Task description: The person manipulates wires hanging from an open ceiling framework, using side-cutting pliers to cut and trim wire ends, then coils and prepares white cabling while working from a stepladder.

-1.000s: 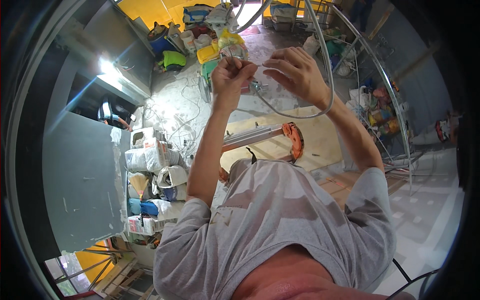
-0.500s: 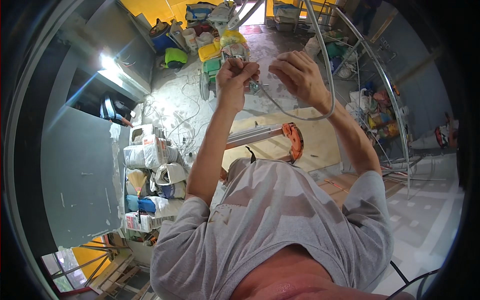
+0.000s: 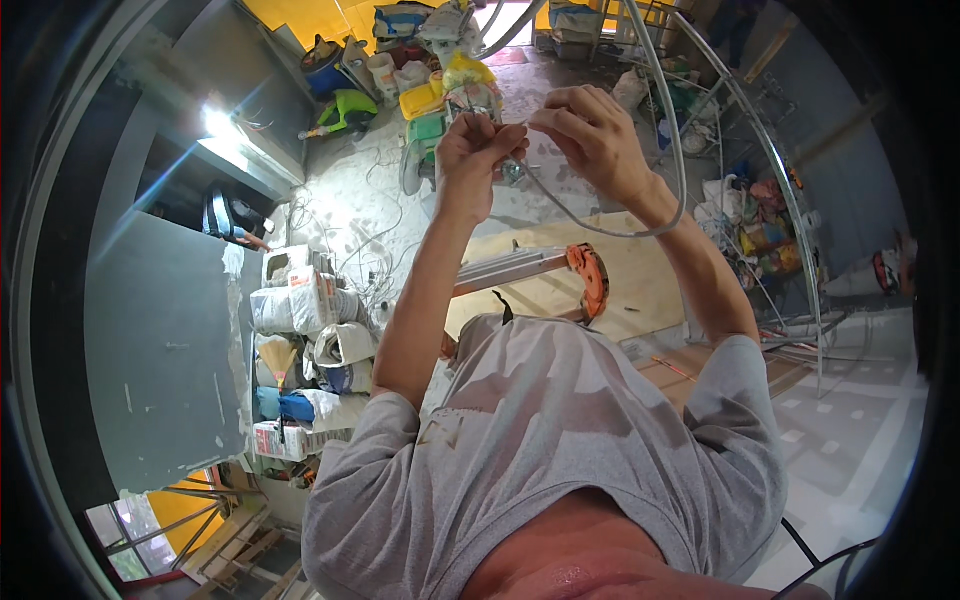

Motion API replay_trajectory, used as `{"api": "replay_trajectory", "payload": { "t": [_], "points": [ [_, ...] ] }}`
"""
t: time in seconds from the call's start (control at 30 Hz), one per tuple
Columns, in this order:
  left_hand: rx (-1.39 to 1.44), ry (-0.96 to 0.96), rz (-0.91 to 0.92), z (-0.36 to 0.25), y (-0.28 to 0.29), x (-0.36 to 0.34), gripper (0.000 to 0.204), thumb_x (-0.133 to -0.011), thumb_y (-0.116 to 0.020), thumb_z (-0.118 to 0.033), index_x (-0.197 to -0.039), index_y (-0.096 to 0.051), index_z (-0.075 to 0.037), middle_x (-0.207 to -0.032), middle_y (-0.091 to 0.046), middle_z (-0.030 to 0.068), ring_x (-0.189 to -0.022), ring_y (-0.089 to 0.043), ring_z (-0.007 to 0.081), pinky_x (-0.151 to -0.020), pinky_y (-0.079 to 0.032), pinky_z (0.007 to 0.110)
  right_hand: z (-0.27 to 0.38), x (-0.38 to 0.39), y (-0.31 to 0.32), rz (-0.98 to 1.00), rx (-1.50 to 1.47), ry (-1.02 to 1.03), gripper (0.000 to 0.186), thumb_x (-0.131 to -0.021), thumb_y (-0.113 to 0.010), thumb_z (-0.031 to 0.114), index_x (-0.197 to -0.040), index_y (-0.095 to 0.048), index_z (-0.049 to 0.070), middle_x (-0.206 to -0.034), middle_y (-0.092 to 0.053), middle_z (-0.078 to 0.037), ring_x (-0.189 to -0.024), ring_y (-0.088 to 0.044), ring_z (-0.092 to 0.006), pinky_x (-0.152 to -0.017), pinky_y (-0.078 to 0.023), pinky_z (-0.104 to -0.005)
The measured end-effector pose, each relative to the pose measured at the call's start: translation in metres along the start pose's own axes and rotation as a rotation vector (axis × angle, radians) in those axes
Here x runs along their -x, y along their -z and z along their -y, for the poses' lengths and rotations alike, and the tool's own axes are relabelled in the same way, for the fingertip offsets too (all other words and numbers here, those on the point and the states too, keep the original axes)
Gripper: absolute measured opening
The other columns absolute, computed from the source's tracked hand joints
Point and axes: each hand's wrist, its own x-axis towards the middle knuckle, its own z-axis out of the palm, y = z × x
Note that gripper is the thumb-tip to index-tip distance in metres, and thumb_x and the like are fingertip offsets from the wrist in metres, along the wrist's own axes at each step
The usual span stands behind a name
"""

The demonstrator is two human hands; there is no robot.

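Observation:
A grey cable (image 3: pixel 600 232) hangs from above in a wide loop, and its end runs up into my left hand (image 3: pixel 468 165). Thumb and fingers of that hand are pinched on the cable near its end. My right hand (image 3: pixel 597 145) is raised just beside it, thumb and fingertips closed together close to the left fingertips. Whatever lies between the right fingertips is too small to make out. The looped cable passes by my right wrist.
Below me stands a ladder (image 3: pixel 520 270) with an orange end piece (image 3: pixel 590 280). Stacked bags (image 3: pixel 308 300) fill a shelf on the left. A metal frame (image 3: pixel 775 170) rises on the right. A person in bright green (image 3: pixel 352 108) crouches at the far left.
My right hand has moved left, bringing its fingertips up to my left hand. The person in green now reaches an arm out to the left.

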Motion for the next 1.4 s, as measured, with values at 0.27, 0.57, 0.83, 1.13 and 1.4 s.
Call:
{"api": "replay_trajectory", "payload": {
  "t": [0.27,0.57,0.83,1.13,1.4],
  "points": [
    [0.011,0.058,-0.034,0.001,0.008,-0.001,0.031,-0.084,-0.080,-0.002,-0.083,-0.051,-0.013,-0.087,-0.074,0.0093,-0.074,-0.072,0.0181,-0.061,-0.055,0.027,0.001,0.008,-0.003,0.030,-0.035,-0.021,0.028,-0.075,-0.075,0.002,-0.102,-0.070,0.009,-0.097,-0.063,-0.006,-0.090,-0.063,-0.0264,-0.080,-0.050,-0.0385],
    [-0.004,0.059,-0.010,0.004,0.008,0.000,0.030,-0.085,-0.078,0.000,-0.085,-0.051,-0.013,-0.088,-0.074,0.0108,-0.076,-0.072,0.0191,-0.063,-0.055,0.028,-0.005,0.000,-0.007,-0.039,-0.062,-0.045,0.028,-0.075,-0.078,0.007,-0.103,-0.071,0.010,-0.100,-0.065,-0.006,-0.089,-0.063,-0.0261,-0.080,-0.051,-0.0374],
    [0.060,0.090,-0.025,0.003,0.014,-0.003,0.030,-0.084,-0.078,0.001,-0.085,-0.052,-0.012,-0.089,-0.075,0.0121,-0.077,-0.073,0.0204,-0.063,-0.056,0.028,-0.004,0.005,-0.007,0.034,-0.030,0.025,0.023,-0.078,-0.075,0.007,-0.101,-0.070,0.009,-0.101,-0.066,-0.005,-0.088,-0.063,-0.0254,-0.079,-0.051,-0.0378],
    [0.044,0.103,-0.030,0.002,0.010,0.000,0.028,-0.084,-0.077,0.003,-0.087,-0.053,-0.011,-0.090,-0.075,0.0137,-0.077,-0.073,0.0217,-0.066,-0.059,0.030,0.002,-0.004,-0.003,-0.076,-0.082,-0.090,0.024,-0.080,-0.076,0.004,-0.102,-0.069,0.008,-0.100,-0.065,-0.007,-0.085,-0.063,-0.0272,-0.073,-0.052,-0.0384],
    [0.068,0.086,-0.006,0.005,0.008,-0.001,0.028,-0.084,-0.076,0.004,-0.088,-0.053,-0.011,-0.091,-0.074,0.0145,-0.077,-0.073,0.0227,-0.066,-0.059,0.031,-0.007,0.000,-0.007,0.011,-0.040,0.015,0.018,-0.079,-0.074,0.006,-0.096,-0.070,0.008,-0.098,-0.064,-0.005,-0.088,-0.062,-0.0243,-0.075,-0.051,-0.0373]
  ]
}}
